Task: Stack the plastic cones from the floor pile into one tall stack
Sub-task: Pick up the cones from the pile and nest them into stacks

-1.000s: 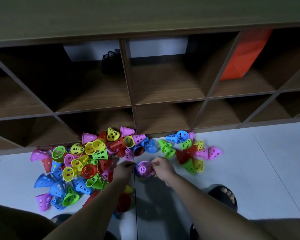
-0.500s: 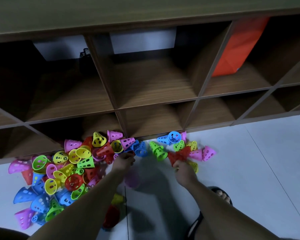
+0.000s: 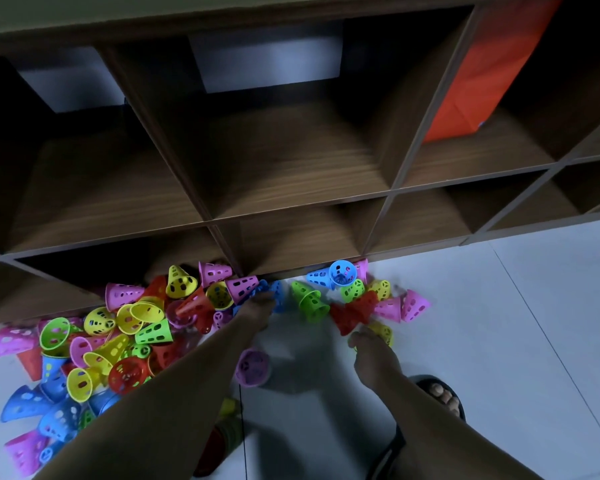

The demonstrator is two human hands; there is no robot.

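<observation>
Loose perforated plastic cones in pink, yellow, green, red and blue lie in a floor pile against the shelf's foot. A stack topped by a purple cone stands between my forearms, its yellow and red lower cones partly hidden by my left arm. My left hand reaches into the pile's far edge, its fingers curled round a blue cone. My right hand is at the smaller right cluster, fingers curled on a yellow cone below some red cones. Both hands are blurred.
A wooden cubby shelf runs across the back, with an orange box in an upper right compartment. White tiled floor lies to the right. My sandalled foot is beside my right forearm.
Both hands left the purple-topped stack and reached forward, the left to the blue cones, the right to the red and yellow cluster. The view shifted closer to the shelf.
</observation>
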